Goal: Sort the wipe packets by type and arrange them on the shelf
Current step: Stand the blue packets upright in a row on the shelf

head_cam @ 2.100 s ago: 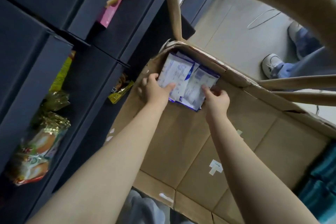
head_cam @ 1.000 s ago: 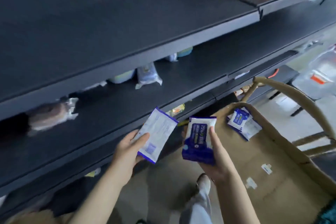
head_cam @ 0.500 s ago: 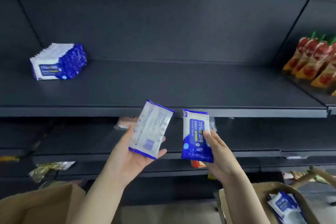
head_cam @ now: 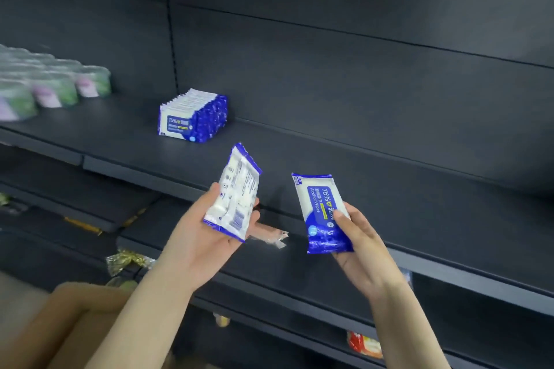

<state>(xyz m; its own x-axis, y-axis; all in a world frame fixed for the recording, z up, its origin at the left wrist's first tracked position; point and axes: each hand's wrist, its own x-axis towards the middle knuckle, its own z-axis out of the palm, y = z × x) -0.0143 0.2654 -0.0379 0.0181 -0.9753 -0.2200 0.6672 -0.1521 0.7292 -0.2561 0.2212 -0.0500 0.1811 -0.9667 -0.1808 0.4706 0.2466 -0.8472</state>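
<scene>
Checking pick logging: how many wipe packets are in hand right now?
2. The left packet, back showing, is held in the left hand; the right packet, label showing, in the right hand. A row of matching packets stands on the shelf, not counted.

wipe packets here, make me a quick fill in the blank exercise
The left hand holds a wipe packet with its ____ side facing the camera.
The right hand holds a labelled packet reading 75% ____ Wipes.
The row of blue packets stands on the shelf, ____ of the green packs.
back; Alcohol; right
</scene>
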